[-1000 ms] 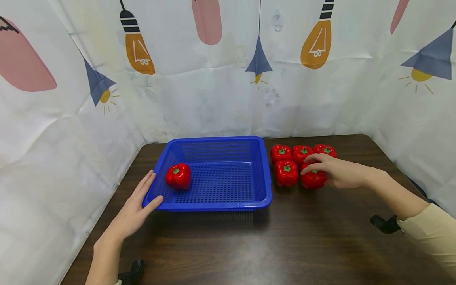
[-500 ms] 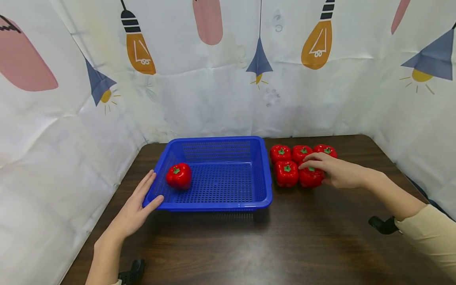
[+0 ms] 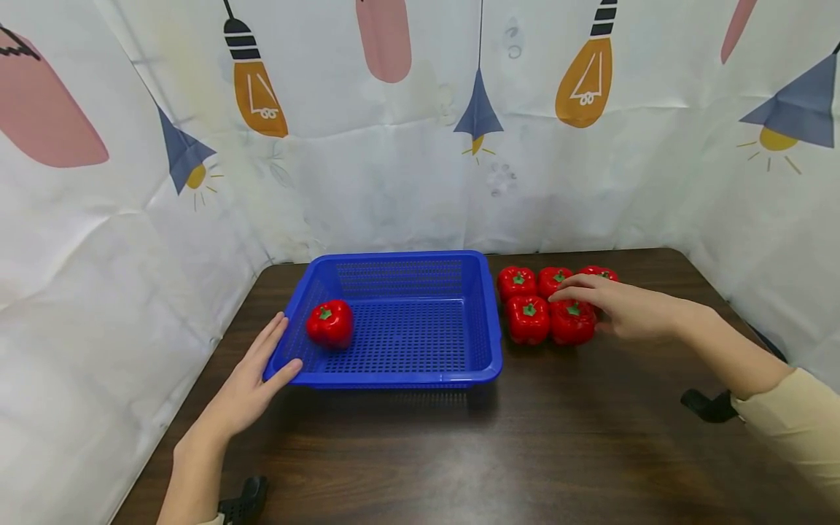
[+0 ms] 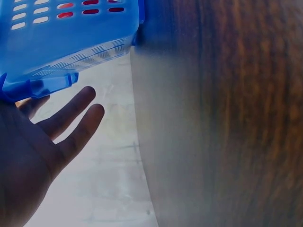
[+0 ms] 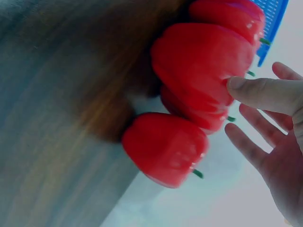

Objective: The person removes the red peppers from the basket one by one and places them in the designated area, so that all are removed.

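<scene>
My left hand [image 3: 246,390] lies at the near left corner of a blue plastic basket [image 3: 400,380], thumb on the front rim and fingers along the left side. In the left wrist view its fingers [image 4: 78,135] are straight and spread. One red bell pepper [image 3: 330,325] stands inside the basket at the left. My right hand [image 3: 630,310] hovers at the near right bell pepper [image 3: 572,326] of a group beside the basket. In the right wrist view the thumb tip overlaps that pepper [image 5: 203,61], while the other fingers [image 5: 248,144] are spread beyond it.
Several more red bell peppers [image 3: 527,321] stand close together in two rows, right of the basket on the dark wooden table [image 3: 420,459]. A white patterned cloth [image 3: 394,182] hangs behind the table and along its sides.
The near right pepper has shifted left, up beside its neighbour, along with my right hand. That hand has since risen slightly off it. My left hand stays in place.
</scene>
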Demonstrator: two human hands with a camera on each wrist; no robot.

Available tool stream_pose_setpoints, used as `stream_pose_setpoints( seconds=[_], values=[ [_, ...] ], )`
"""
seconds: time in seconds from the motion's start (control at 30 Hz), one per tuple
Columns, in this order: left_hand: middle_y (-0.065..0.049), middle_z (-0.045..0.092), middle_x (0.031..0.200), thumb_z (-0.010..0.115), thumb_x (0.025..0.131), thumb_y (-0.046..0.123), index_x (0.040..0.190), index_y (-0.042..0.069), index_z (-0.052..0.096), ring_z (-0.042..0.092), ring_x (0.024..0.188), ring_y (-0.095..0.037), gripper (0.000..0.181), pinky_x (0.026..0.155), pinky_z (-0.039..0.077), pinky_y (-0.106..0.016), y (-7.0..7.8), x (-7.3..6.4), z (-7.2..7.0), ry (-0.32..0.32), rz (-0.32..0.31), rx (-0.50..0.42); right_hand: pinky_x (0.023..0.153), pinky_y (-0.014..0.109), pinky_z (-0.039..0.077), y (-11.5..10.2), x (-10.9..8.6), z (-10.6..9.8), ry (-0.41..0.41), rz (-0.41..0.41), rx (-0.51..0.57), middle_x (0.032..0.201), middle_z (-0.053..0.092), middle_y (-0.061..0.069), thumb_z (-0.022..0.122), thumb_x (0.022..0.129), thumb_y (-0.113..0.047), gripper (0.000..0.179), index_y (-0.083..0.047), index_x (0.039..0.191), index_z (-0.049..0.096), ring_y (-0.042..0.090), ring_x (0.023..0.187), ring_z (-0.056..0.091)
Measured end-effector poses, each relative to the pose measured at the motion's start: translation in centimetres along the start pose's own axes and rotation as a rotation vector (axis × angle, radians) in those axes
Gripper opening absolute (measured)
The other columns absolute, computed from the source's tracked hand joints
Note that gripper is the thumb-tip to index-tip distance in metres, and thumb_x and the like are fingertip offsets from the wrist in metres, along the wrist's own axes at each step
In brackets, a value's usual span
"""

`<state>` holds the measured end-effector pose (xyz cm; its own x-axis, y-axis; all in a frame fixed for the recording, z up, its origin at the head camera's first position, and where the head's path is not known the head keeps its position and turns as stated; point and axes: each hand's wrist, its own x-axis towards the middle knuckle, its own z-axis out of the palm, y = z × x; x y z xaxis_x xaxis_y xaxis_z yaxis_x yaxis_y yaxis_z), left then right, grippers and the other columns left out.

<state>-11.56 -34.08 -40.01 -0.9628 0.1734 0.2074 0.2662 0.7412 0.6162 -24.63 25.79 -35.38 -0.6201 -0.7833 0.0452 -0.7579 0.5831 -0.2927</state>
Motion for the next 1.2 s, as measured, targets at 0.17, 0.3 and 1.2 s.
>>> stream_pose_setpoints(
  seconds=[0.17, 0.3, 1.2],
  values=[
    [-0.01, 0.011, 0.171, 0.063, 0.102, 0.031, 0.165, 0.013, 0.021, 0.013, 0.153, -0.045, 0.078, 0.109, 0.018, -0.078, 0.0, 0.0, 0.0, -0.002, -0.002, 0.003, 0.093, 0.046, 0.056, -0.3, 0.9, -1.4, 0.022, -0.088, -0.055, 0.145, 0.049, 0.006, 0.074, 0.078, 0.019, 0.076, -0.013, 0.144, 0.056, 0.032, 0.133, 0.046],
    [-0.01, 0.011, 0.171, 0.063, 0.103, 0.031, 0.166, 0.013, 0.021, 0.014, 0.153, -0.045, 0.078, 0.109, 0.019, -0.078, 0.0, 0.0, 0.0, -0.004, -0.004, 0.005, 0.094, 0.047, 0.055, -0.9, 1.8, -2.4, 0.018, -0.118, -0.061, 0.145, 0.049, 0.005, 0.074, 0.078, 0.019, 0.076, -0.012, 0.144, 0.055, 0.032, 0.132, 0.049],
    [-0.009, 0.011, 0.171, 0.062, 0.103, 0.031, 0.166, 0.014, 0.02, 0.013, 0.153, -0.045, 0.078, 0.109, 0.019, -0.078, 0.0, 0.0, 0.0, -0.002, -0.009, 0.002, 0.102, 0.044, 0.051, -7.1, 10.6, -4.1, -0.125, -0.245, -0.071, 0.145, 0.05, 0.007, 0.07, 0.094, -0.002, 0.049, -0.013, 0.141, 0.059, 0.026, 0.131, 0.053]
  ],
)
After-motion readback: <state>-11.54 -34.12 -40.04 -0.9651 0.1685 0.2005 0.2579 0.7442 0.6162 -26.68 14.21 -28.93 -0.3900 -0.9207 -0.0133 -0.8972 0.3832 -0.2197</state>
